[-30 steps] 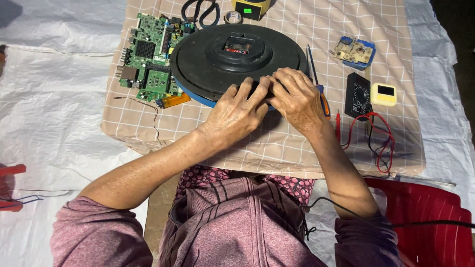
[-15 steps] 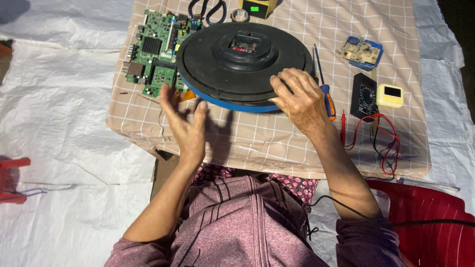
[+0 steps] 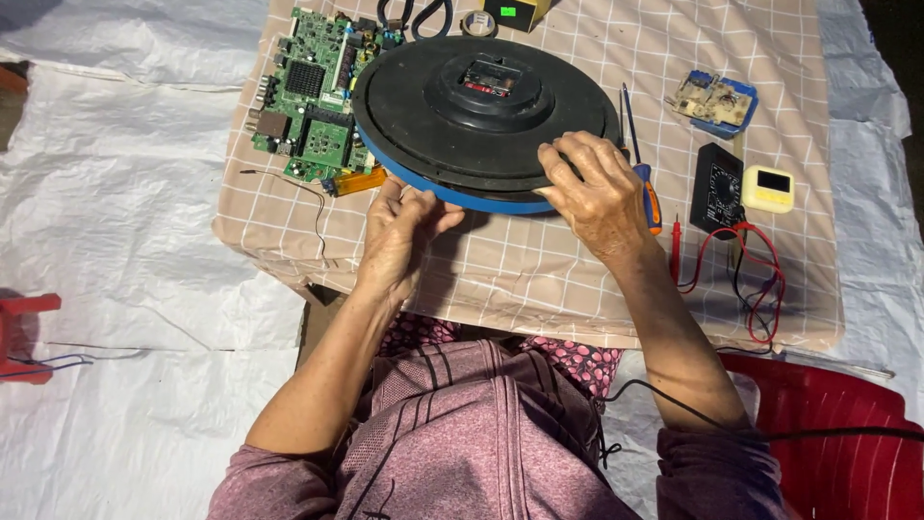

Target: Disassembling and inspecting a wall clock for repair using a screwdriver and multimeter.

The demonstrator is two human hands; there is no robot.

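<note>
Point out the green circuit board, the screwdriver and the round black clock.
green circuit board (image 3: 308, 96), head view, middle of the board
screwdriver (image 3: 652, 197), head view, orange-and-blue handle
round black clock (image 3: 404, 116), head view, back plate

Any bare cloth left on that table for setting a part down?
Free: the checked cloth along the near edge, between left hand and right hand; also the far-right strip above the small board. Crowded: green circuit board, round clock, multimeter.

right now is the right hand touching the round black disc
Touching: the head view shows the right hand with fingers lying on the round black disc's near edge.
</note>
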